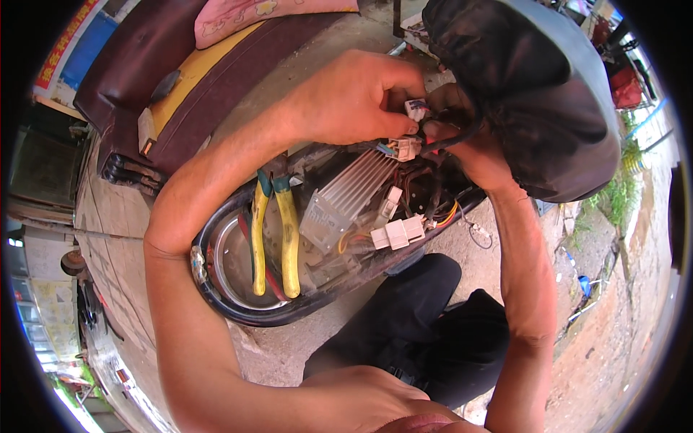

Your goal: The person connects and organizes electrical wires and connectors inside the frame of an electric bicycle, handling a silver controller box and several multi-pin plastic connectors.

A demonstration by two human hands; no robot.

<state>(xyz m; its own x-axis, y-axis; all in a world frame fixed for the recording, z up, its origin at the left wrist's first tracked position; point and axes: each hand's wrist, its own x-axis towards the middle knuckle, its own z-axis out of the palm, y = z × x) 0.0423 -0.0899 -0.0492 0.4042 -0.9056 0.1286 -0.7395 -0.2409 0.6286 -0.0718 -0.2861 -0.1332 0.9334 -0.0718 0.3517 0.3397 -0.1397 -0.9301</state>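
Near a sofa (137,61), pinches a white plug (415,109) with left hand (361,95), likely light, hard, best held by sides, can't tell for right hand (473,153).

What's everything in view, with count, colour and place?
Connectors: at least four, white, near box
Wires: several, mixed colours, around connectors
Finned box: one, silver, centre
Pliers-like tool: one, yellow-and-green, left of centre
Tubular frame: one, black, around box
Seat-like pad: one, black, upper right
Sofa: one, maroon, upper left
Cushion: one, pink, on sofa
Banner: one, red, upper-left rim
Plants: several, green, right
Trousers: one pair, black, lower centre
Left grip, right grip: one each, bare, upper centre
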